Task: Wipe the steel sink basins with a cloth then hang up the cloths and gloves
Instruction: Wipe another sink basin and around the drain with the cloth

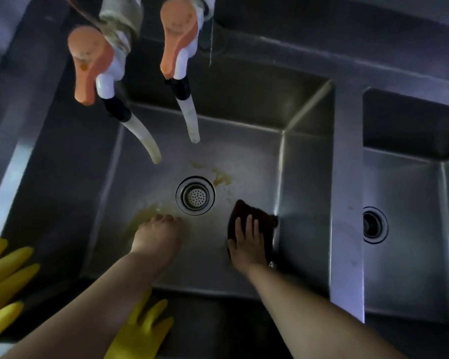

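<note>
Both hands work the near basin [306, 177]: the right hand [246, 244] presses a dark cloth [254, 216] flat, fingers straight, scrubbing beside the right wall. Its partner, the left hand [157, 237], grasps nothing, fingertips braced by the drain strainer [195, 196], likely for balance.

Two orange-handled white plastic taps [130, 47] run out of the top of the frame, their mounts unseen. A yellow rubber glove [3, 286] at lower left is cut off by the left edge; a second yellow rubber glove [140, 335] at bottom centre lies partly under the left forearm and leaves the bottom edge. The dark brown cloth [246, 211] is partly covered by the right hand [245, 244]. The second steel basin [412, 203] is clipped at right.
</note>
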Action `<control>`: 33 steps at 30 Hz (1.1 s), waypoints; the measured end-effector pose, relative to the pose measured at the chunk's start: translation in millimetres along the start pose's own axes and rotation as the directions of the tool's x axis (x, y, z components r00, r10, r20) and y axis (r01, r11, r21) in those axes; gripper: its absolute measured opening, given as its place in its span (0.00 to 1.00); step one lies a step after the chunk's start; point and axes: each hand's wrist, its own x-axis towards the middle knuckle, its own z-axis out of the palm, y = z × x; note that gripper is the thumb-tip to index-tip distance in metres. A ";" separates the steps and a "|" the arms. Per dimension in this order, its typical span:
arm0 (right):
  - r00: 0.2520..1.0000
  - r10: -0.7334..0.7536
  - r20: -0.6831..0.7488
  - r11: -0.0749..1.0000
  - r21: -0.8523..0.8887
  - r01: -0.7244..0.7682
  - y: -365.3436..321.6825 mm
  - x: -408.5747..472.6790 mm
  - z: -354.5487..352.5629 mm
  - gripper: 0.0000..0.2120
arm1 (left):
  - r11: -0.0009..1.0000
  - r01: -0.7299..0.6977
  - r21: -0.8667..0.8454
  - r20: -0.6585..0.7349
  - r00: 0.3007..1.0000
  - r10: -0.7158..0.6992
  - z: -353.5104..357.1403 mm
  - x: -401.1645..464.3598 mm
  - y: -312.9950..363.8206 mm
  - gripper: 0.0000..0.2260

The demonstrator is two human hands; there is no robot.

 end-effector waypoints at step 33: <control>0.827 0.309 -0.470 0.948 0.083 -0.307 -13.1 123.2 -34.4 0.42 | 0.928 -0.135 0.348 0.100 0.989 0.106 57.0 95.5 -30.2 0.52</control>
